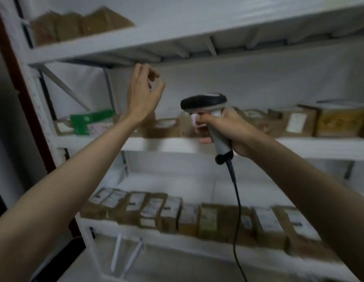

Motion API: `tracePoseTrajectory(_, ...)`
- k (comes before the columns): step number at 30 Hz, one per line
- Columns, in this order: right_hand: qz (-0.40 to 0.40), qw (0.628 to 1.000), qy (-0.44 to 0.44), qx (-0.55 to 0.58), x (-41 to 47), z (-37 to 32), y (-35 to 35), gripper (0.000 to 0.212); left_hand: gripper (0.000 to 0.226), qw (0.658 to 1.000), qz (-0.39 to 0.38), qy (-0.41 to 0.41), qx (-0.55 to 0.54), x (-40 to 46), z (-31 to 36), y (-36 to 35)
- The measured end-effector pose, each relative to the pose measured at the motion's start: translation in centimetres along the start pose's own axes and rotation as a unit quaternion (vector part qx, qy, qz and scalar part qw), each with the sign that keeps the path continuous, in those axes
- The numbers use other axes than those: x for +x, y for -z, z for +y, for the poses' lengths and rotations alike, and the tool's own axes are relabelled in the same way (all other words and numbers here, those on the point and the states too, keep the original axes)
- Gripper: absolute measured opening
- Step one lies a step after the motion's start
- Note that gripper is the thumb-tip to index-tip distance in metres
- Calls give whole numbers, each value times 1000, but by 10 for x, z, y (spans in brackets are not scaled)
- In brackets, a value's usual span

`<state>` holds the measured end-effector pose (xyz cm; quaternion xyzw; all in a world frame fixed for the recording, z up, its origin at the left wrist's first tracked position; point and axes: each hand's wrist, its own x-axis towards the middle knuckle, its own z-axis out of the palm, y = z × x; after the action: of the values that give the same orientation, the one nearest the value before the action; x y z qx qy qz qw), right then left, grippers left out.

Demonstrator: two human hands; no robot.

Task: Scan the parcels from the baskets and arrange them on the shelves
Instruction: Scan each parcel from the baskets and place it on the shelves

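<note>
Several brown cardboard parcels with white labels (171, 215) are lined up on the lower white metal shelf (148, 239), set side by side with labels turned outward, presumably so that they can be read at a glance. More brown boxes (292, 122) are stood along the middle shelf (311, 146), a green-and-white packet (91, 121) being laid near its left end, and a few blurred brown parcels (75, 25) are kept on the top shelf (120, 45). No basket is shown in the view.

A black-and-grey handheld barcode scanner (209, 110) is gripped round its handle by the right hand (231, 133), the fingers being wrapped closed about it with one finger seemingly at the trigger; its head is pointed leftward in front of the middle shelf, and its black cable (236, 200) is left hanging down. Something pale pink is glimpsed at the fingers, though what it is cannot be told.

The left hand (144, 92) is raised just under the top shelf's edge with fingers loosely curled, and nothing is held in it. By that empty grip a parcel is judged to be already shelved, so another is probably to be fetched and scanned next.
</note>
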<state>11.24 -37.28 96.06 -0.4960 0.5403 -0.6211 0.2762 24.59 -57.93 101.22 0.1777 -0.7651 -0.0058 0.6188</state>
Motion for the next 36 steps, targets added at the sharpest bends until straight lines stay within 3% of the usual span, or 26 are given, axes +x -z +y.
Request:
tracePoseTrajectory(4,32,999,-31,-11,-75,26,42,23,14,992,-76,50,-92,-88,76,-52)
tracePoseTrajectory(8,85,992,-92,-9,-156,59,92,14,14,958,-185,93,-197,-197,163,-104)
tracePoseTrajectory(12,161,973,-163,7,-243,101,152,19,31,900,-326,161,-240,-309,248,-152)
tracePoseTrajectory(18,315,915,-246,45,-376,165,225,12,34,811,-533,103,-220,-440,333,-203)
tracePoseTrajectory(22,403,858,-301,105,-462,215,250,15,38,732,-646,78,-201,-516,371,-227)
tracePoseTrajectory(26,506,772,-352,157,-533,274,250,4,36,653,-731,43,-192,-601,396,-245)
tracePoseTrajectory(30,588,684,-379,206,-594,342,241,8,33,582,-790,11,-195,-687,403,-263)
tracePoseTrajectory(34,647,609,-405,215,-636,413,224,16,22,536,-826,-10,-174,-762,393,-282)
tracePoseTrajectory(36,664,586,-396,240,-649,451,217,9,20,523,-838,-16,-159,-796,387,-297)
